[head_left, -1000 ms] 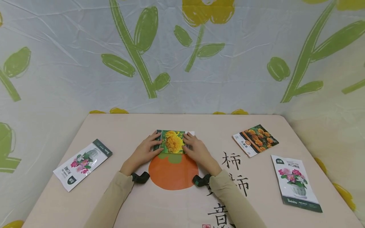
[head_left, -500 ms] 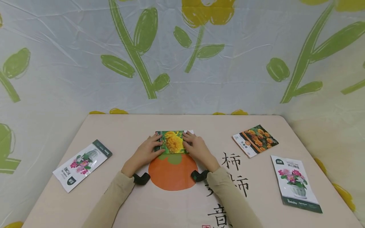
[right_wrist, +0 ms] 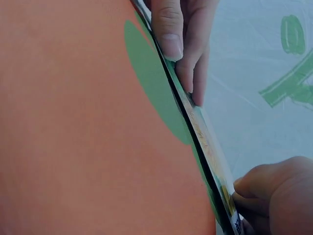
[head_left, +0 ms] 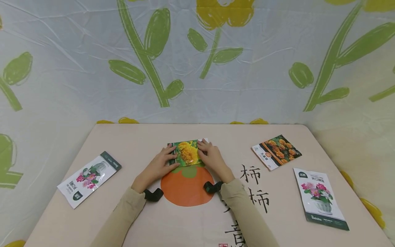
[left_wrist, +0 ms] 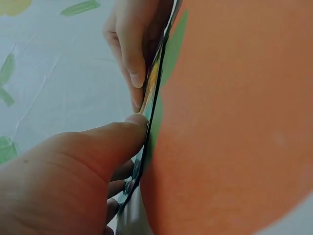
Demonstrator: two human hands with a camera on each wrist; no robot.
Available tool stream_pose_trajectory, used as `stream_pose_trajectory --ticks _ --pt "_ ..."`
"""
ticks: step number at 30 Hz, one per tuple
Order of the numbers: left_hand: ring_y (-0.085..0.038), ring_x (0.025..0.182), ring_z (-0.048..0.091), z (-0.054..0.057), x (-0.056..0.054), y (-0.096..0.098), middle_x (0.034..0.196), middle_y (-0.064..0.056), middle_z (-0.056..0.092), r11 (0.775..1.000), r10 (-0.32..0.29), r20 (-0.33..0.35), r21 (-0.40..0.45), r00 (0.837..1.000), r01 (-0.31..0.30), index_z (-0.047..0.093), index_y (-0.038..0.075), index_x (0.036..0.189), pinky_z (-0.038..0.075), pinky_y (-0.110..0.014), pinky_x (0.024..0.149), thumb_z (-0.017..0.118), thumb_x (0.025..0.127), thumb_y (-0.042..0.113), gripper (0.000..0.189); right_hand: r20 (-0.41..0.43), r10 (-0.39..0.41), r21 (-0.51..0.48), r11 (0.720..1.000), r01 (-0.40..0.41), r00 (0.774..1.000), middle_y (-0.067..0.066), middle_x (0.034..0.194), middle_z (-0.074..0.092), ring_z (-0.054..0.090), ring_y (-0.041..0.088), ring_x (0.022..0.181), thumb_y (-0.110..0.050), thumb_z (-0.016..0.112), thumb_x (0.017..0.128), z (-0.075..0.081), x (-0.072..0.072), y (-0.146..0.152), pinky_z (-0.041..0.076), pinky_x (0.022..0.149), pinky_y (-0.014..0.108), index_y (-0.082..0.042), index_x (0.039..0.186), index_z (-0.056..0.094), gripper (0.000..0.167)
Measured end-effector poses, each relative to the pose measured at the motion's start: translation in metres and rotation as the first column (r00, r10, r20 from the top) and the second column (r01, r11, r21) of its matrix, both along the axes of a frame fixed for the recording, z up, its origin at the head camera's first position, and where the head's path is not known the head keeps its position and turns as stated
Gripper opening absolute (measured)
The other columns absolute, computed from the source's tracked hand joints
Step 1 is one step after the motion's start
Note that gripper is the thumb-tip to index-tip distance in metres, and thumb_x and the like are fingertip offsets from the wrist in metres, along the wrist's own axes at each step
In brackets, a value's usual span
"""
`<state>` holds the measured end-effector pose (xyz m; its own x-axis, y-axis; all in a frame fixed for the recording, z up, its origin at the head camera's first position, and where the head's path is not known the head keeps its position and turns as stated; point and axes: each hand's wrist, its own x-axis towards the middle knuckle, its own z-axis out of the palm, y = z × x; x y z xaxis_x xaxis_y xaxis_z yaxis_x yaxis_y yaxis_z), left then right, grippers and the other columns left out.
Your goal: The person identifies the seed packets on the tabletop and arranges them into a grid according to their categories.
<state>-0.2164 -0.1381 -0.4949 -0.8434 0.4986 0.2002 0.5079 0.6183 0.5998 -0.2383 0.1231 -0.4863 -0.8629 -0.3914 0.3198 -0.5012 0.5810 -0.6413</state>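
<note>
A seed packet (head_left: pixel 187 153) with a yellow flower picture lies crosswise at the middle of the table, over the top of a printed orange persimmon (head_left: pixel 187 188). On its left end my left hand (head_left: pixel 156 167) rests from above, fingers spread and thumb near the front edge. My right hand (head_left: pixel 214 158) lies on the packet's right end, fingers pointing away. In the left wrist view, the packet (left_wrist: pixel 152 93) appears edge-on, with the left thumb (left_wrist: pixel 115 139) touching its top face. The right wrist view shows the right hand (right_wrist: pixel 286 196) at the packet's near end, its fingers partly hidden.
To the left lies a white packet with pink flowers (head_left: pixel 90 179); a similar packet (head_left: pixel 321 198) is at the right. A marigold packet (head_left: pixel 276 152) sits behind that one. A floral cloth (head_left: pixel 247 85) hangs along the table's far edge.
The yellow flower packet has turned slightly, its right end shifting away from me. My right hand has moved a little forward and left with it. The other packets have stayed put.
</note>
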Motion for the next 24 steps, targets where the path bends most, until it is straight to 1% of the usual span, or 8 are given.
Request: stream_pose_trajectory --ticks 5,8,11,13,18,21,24 --pt "-0.037 0.147 0.025 -0.005 -0.001 -0.002 0.154 -0.016 0.04 0.999 0.011 0.007 0.046 1.0 -0.012 0.067 0.0 0.121 0.018 -0.05 0.119 0.073 0.092 0.028 0.041 -0.008 0.017 0.05 0.999 -0.017 1.0 0.024 0.144 0.048 0.035 0.04 0.142 -0.009 0.054 0.101 -0.001 0.002 0.0 0.018 0.118 0.054 0.008 0.135 0.054 0.038" --pt "-0.036 0.146 0.028 -0.007 -0.002 -0.002 0.153 -0.015 0.042 0.998 0.014 -0.006 0.06 1.0 -0.014 0.068 0.003 0.118 0.019 -0.048 0.12 0.074 0.092 0.029 0.037 -0.035 -0.02 0.091 0.996 0.023 0.999 0.023 0.146 0.048 0.035 0.038 0.142 -0.01 0.056 0.1 -0.002 0.004 -0.002 0.018 0.119 0.052 0.006 0.136 0.056 0.039" --pt "-0.037 0.145 0.03 -0.007 -0.002 -0.002 0.152 -0.015 0.043 0.998 0.024 -0.008 0.063 1.0 -0.023 0.069 0.004 0.118 0.02 -0.048 0.119 0.074 0.091 0.03 0.038 -0.078 -0.055 0.12 0.991 0.064 0.995 0.023 0.145 0.049 0.039 0.036 0.14 -0.011 0.058 0.099 -0.001 0.009 -0.004 0.023 0.118 0.048 0.005 0.133 0.06 0.037" --pt "-0.038 0.144 0.031 -0.007 -0.002 -0.002 0.151 -0.015 0.043 0.997 0.029 -0.006 0.067 1.0 -0.028 0.069 0.004 0.118 0.02 -0.048 0.119 0.074 0.091 0.031 0.038 -0.105 -0.07 0.136 0.987 0.084 0.992 0.023 0.143 0.051 0.042 0.036 0.138 -0.011 0.06 0.098 -0.001 0.013 -0.007 0.029 0.116 0.047 0.003 0.128 0.064 0.034" --pt "-0.036 0.144 0.031 -0.007 -0.002 -0.001 0.152 -0.014 0.043 0.998 0.033 -0.006 0.062 0.999 -0.032 0.067 0.005 0.123 0.02 -0.048 0.119 0.074 0.091 0.032 0.043 -0.167 -0.113 0.16 0.977 0.14 0.979 0.024 0.139 0.055 0.047 0.038 0.134 -0.011 0.063 0.095 0.001 0.026 -0.013 0.045 0.103 0.052 -0.001 0.118 0.07 0.026" --pt "-0.036 0.145 0.031 -0.006 -0.002 -0.001 0.153 -0.014 0.042 0.998 0.037 -0.008 0.045 0.999 -0.036 0.064 0.006 0.13 0.022 -0.049 0.118 0.073 0.091 0.034 0.049 -0.183 -0.156 0.162 0.969 0.186 0.971 0.024 0.137 0.057 0.049 0.038 0.133 -0.013 0.065 0.093 0.0 0.031 -0.015 0.049 0.098 0.053 -0.001 0.117 0.071 0.028" --pt "-0.036 0.145 0.03 -0.005 -0.002 -0.001 0.154 -0.014 0.04 0.999 0.04 -0.008 0.027 0.999 -0.04 0.06 0.006 0.136 0.024 -0.051 0.118 0.073 0.092 0.034 0.054 -0.185 -0.192 0.185 0.956 0.226 0.964 0.024 0.136 0.057 0.049 0.038 0.132 -0.015 0.065 0.092 -0.001 0.035 -0.018 0.048 0.099 0.053 0.001 0.121 0.069 0.033"
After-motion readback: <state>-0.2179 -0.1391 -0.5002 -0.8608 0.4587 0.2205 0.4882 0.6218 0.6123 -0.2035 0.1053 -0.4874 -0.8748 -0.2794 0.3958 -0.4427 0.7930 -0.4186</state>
